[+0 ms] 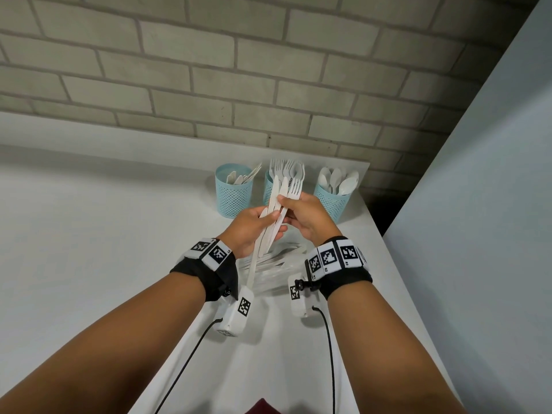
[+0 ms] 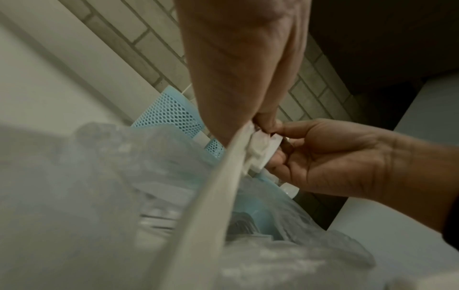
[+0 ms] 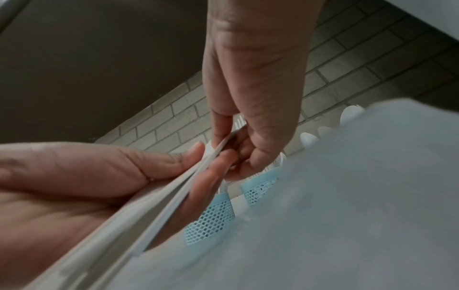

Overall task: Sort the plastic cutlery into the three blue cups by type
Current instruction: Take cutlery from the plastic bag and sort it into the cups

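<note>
Three blue mesh cups stand at the table's far edge: the left cup [image 1: 234, 192] with knives, the middle cup [image 1: 268, 189] with forks, the right cup [image 1: 332, 201] with spoons. My left hand [image 1: 257, 227] grips a bundle of white knives [image 1: 270, 216] raised in front of the cups. My right hand [image 1: 301, 216] pinches a white fork [image 1: 294, 189] at the top of that bundle, beside the knife blades. In the right wrist view my left hand's thumb [image 3: 159, 162] presses on the white handles [image 3: 159, 208].
A clear plastic bag with more white cutlery [image 1: 274, 264] lies on the white table [image 1: 89, 234] under my wrists. A brick wall [image 1: 209, 85] stands behind the cups; a pale panel [image 1: 478, 204] closes the right side. Cables [image 1: 185, 366] trail from my wrist cameras.
</note>
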Demonstrator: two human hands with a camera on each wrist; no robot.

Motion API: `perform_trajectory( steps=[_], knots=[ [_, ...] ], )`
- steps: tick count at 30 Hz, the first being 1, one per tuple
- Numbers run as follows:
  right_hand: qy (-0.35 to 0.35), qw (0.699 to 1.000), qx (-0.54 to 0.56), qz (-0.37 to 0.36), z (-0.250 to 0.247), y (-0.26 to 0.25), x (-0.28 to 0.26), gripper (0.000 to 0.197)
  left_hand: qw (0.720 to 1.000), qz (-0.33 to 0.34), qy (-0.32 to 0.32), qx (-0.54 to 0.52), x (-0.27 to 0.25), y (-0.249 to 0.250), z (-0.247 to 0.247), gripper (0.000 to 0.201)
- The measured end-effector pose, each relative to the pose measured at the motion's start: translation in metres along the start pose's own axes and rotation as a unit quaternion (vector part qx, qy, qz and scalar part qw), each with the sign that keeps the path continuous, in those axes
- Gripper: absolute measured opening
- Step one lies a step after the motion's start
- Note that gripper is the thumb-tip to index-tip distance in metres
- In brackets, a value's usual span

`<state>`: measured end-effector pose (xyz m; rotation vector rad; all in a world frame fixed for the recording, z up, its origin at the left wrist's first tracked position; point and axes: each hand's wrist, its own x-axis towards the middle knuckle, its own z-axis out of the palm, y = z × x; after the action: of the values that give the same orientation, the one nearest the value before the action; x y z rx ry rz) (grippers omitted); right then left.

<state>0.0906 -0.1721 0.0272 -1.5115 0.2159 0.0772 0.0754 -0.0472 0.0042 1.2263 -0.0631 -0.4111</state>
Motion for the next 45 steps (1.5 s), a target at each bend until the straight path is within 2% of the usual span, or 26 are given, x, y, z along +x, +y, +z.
perform_trajectory(
  steps=[3,8,12,15,18,20,22,26,27,28,29,31,33,34,35,37,39,42,43,45],
  knots=[
    [0.006,1.000,0.006,0.006,0.000,0.000,0.002,0.008,1.000,0.001,0.003,-0.005,0.002,0.000,0.001,0.015],
    [0.071,0.996,-0.058,0.019,-0.009,-0.014,0.012,0.021,1.000,-0.012,0.017,0.020,0.006,0.006,-0.002,0.018],
    [0.151,0.981,-0.083,-0.089,-0.024,-0.036,0.027,0.021,0.999,-0.005,0.029,0.032,0.010,0.013,-0.008,0.016],
    [0.245,0.951,-0.060,-0.180,-0.028,-0.055,0.040,0.026,0.999,0.007,0.037,0.031,0.014,0.018,-0.009,0.022],
    [0.275,0.932,-0.078,-0.223,-0.022,-0.064,0.055,0.023,0.999,0.025,0.037,0.022,0.017,0.022,-0.007,0.019],
    [0.259,0.927,-0.138,-0.233,-0.015,-0.061,0.063,0.026,0.999,0.034,0.037,0.013,0.019,0.024,-0.005,0.015],
    [0.235,0.908,-0.256,-0.233,-0.012,-0.052,0.070,0.035,0.998,0.039,0.039,0.005,0.020,0.026,-0.003,0.019],
    [0.186,0.809,-0.533,-0.162,-0.009,-0.033,0.076,0.040,0.998,0.035,0.042,-0.016,0.021,0.028,-0.005,0.025],
    [0.168,0.794,-0.566,-0.141,-0.008,-0.030,0.076,0.040,0.998,0.033,0.042,-0.022,0.021,0.028,-0.006,0.026],
    [0.154,0.792,-0.576,-0.129,-0.007,-0.030,0.075,0.040,0.998,0.031,0.042,-0.026,0.022,0.028,-0.007,0.027],
    [0.147,0.799,-0.568,-0.134,-0.006,-0.031,0.075,0.043,0.998,0.030,0.043,-0.030,0.022,0.028,-0.008,0.028],
    [0.148,0.823,-0.507,-0.210,-0.003,-0.037,0.071,0.052,0.998,0.025,0.046,-0.035,0.022,0.028,-0.010,0.028],
    [0.112,0.878,-0.364,-0.289,0.002,-0.048,0.063,0.050,0.998,0.021,0.047,-0.037,0.023,0.027,-0.010,0.028],
    [0.075,0.907,-0.298,-0.289,0.003,-0.052,0.058,0.046,0.998,0.019,0.045,-0.036,0.023,0.027,-0.009,0.028],
    [0.030,0.927,-0.264,-0.266,0.005,-0.057,0.052,0.043,0.998,0.017,0.041,-0.032,0.023,0.027,-0.008,0.028],
    [-0.055,0.935,-0.278,-0.211,0.008,-0.059,0.043,0.040,0.999,0.013,0.033,-0.023,0.021,0.028,-0.006,0.026],
    [-0.068,0.940,-0.273,-0.192,0.008,-0.055,0.041,0.039,0.999,0.020,0.032,-0.024,0.019,0.029,-0.004,0.027],
    [-0.018,0.973,-0.184,-0.135,0.005,-0.040,0.035,0.041,0.996,0.054,0.051,-0.049,0.018,0.032,-0.004,0.029],
    [-0.036,0.979,-0.178,-0.095,0.004,-0.036,0.029,0.037,0.994,0.069,0.061,-0.060,0.017,0.033,-0.004,0.029],
    [-0.129,0.968,-0.213,0.008,-0.002,-0.023,0.019,0.031,0.988,0.102,0.087,-0.079,0.016,0.035,-0.006,0.028]
  ],
)
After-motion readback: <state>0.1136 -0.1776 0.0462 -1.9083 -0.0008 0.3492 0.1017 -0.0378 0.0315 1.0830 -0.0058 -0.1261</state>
